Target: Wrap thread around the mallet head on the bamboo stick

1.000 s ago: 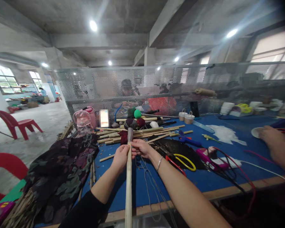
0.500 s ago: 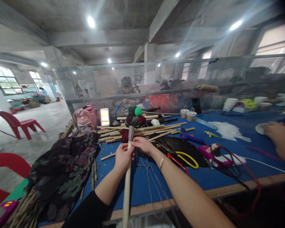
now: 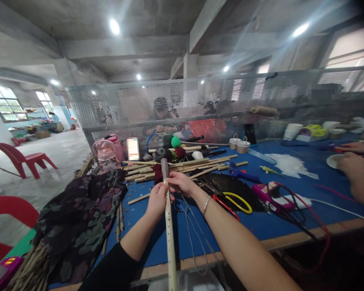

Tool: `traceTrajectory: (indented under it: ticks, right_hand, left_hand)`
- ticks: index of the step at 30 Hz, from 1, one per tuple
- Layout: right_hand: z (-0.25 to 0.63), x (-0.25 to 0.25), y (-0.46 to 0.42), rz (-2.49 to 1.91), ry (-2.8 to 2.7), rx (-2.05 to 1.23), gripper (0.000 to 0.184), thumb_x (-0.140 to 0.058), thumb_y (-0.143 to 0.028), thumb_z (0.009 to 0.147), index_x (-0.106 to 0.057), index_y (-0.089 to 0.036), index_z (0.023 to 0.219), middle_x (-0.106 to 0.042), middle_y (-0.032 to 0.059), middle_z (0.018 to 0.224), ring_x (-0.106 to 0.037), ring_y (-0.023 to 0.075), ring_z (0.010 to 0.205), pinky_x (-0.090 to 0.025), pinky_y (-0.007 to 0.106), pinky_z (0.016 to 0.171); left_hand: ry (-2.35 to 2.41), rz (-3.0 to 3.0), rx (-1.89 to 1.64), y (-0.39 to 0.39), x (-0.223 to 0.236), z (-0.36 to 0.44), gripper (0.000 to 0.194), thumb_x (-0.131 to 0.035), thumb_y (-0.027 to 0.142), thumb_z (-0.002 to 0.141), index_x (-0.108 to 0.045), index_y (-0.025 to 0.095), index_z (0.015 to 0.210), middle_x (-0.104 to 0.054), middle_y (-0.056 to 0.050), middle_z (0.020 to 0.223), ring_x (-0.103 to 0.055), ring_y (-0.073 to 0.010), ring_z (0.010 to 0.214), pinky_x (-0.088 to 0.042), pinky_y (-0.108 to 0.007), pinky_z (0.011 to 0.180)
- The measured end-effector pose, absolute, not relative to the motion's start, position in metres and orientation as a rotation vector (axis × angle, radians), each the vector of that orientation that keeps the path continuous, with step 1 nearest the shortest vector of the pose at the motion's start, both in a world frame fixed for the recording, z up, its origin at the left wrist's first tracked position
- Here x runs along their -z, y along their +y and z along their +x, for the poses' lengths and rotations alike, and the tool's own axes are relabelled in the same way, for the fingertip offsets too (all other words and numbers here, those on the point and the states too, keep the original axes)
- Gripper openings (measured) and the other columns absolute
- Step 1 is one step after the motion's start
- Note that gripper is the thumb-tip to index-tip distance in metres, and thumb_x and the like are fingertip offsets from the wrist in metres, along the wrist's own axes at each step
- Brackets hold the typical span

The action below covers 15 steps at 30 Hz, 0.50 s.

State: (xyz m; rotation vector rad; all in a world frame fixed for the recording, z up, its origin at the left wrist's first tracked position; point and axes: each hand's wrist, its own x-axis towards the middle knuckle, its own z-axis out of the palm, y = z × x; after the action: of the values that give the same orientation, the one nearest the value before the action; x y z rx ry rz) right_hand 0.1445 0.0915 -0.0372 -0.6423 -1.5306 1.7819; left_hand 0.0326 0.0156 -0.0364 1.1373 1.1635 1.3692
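A long pale bamboo stick runs from the near table edge up to a dark padded ball head. My left hand is closed round the stick just below the head. My right hand is pinched at the same spot, fingers pressed on the stick's wrapped neck. Thin grey cord trails from there down over the blue table.
A pile of bamboo sticks with coloured balls lies behind. Yellow-handled scissors, a pink tool with cables and dark floral cloth surround my hands. Another person's hand rests at the right. People sit behind a mesh screen.
The stick's near end has swung right and its head has tilted left. Both hands keep their grip at the neck. The other person's hand has shifted slightly at the right.
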Motion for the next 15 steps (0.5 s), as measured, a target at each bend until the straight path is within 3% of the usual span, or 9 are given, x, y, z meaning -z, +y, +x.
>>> traceTrajectory:
  ticks: [5,11,15]
  right_hand:
    - [0.144,0.035,0.088,-0.658,-1.507,-1.812,0.03,-0.069,-0.037,0.064,-0.05,-0.014,0.069,-0.042,-0.0085,0.04,-0.029,0.0024,0.03,-0.014,0.018,0.033]
    - [0.139,0.043,0.09,-0.684,-1.446,-1.698,0.033,-0.075,-0.034,0.055,-0.052,-0.012,0.065,-0.053,-0.0031,0.053,-0.045,0.0053,0.044,-0.029,0.018,0.042]
    - [0.144,0.043,0.092,-0.61,-1.53,-1.785,0.031,-0.07,-0.036,0.064,-0.054,-0.012,0.074,-0.047,-0.0068,0.047,-0.03,0.0018,0.034,-0.017,0.017,0.034]
  left_hand:
    - [1.224,1.316,-1.226,0.012,0.036,0.032,0.041,-0.034,0.045,0.082,-0.052,0.015,0.059,-0.05,-0.001,0.043,-0.042,-0.0096,0.034,-0.031,-0.021,0.037]
    - [1.444,1.365,-1.458,0.019,0.047,0.026,0.032,-0.066,0.04,0.064,-0.054,0.015,0.078,-0.053,0.003,0.054,-0.047,-0.0082,0.045,-0.033,-0.018,0.044]
    - [1.337,1.263,-1.408,0.021,0.045,0.026,0.034,-0.065,0.043,0.065,-0.05,0.015,0.074,-0.054,0.003,0.052,-0.048,-0.0085,0.04,-0.033,-0.018,0.041]
